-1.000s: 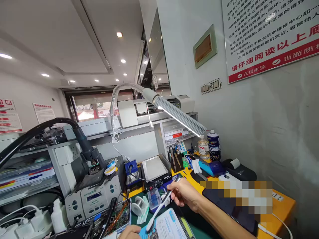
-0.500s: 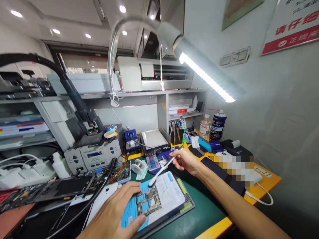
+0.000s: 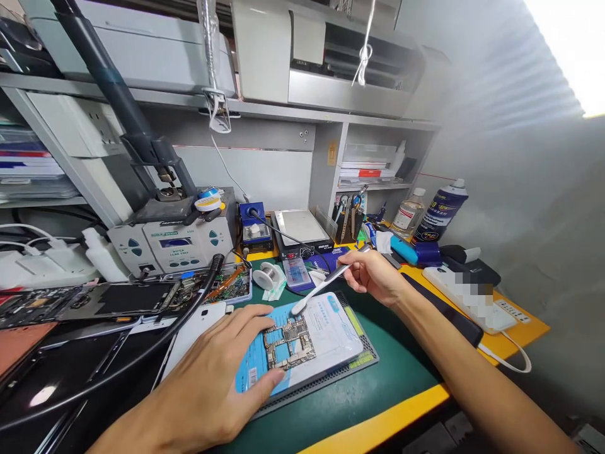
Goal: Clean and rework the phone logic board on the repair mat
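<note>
A phone circuit board [image 3: 289,343] lies on a blue-and-white package [image 3: 331,331]. My left hand [image 3: 222,359] rests over the package's left side, fingers spread, with thumb and index fingertips at the board's edges. In my right hand [image 3: 373,277] is a toothbrush [image 3: 317,290] with a dark handle and a white neck, pinched near the handle's end. Its head meets the board's upper edge or hovers just over it; I cannot tell which. Beneath the package sits a dark perforated mat [image 3: 366,359] on a green work mat [image 3: 397,353].
Behind the hands stand a solder spool [image 3: 267,276], a hot plate [image 3: 302,228] and a rework station [image 3: 182,243]. A black hose [image 3: 189,315] crosses on the left above phone parts. To the right lie a dark phone [image 3: 454,315], a white power strip [image 3: 466,296] and a spray can [image 3: 439,211].
The view has tilted down and come closer, so the lamp is mostly out of frame. Relative to the board, both hands and the toothbrush stay nearly in place.
</note>
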`<state>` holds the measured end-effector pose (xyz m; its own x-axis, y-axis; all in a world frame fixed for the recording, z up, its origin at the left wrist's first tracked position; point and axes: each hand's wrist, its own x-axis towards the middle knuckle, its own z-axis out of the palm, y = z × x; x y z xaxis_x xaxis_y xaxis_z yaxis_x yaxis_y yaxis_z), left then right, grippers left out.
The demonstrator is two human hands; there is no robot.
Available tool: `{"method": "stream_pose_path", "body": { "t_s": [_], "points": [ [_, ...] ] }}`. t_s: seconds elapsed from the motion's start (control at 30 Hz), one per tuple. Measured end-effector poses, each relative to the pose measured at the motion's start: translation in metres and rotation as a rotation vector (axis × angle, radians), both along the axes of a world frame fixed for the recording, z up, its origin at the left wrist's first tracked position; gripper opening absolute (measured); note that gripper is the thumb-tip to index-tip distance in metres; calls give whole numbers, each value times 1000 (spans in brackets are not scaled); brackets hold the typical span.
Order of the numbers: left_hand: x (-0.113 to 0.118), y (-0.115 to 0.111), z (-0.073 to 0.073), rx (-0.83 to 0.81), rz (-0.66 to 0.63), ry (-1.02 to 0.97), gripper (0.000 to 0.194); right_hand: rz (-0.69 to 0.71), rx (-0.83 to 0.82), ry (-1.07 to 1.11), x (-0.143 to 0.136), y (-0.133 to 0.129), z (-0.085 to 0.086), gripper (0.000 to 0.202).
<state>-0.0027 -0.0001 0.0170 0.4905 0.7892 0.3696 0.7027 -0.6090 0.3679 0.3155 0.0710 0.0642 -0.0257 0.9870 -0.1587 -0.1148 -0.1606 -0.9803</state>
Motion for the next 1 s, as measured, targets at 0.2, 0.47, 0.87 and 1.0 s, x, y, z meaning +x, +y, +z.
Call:
{"method": "stream_pose_path", "body": {
  "t_s": [0.2,0.47,0.87,1.0],
  "points": [
    [-1,0,-3,61,-8,9,51,-2,32,3,0,-1,2,20],
    [-2,2,-2,75,-11,29,49,-22,40,2,3,1,2,19],
    [0,-1,0,47,-16,25,47,22,31,87,-4,-2,2,21],
    [0,0,1,53,-18,25,47,61,7,85,-13,-6,-1,21]
  ]
}}
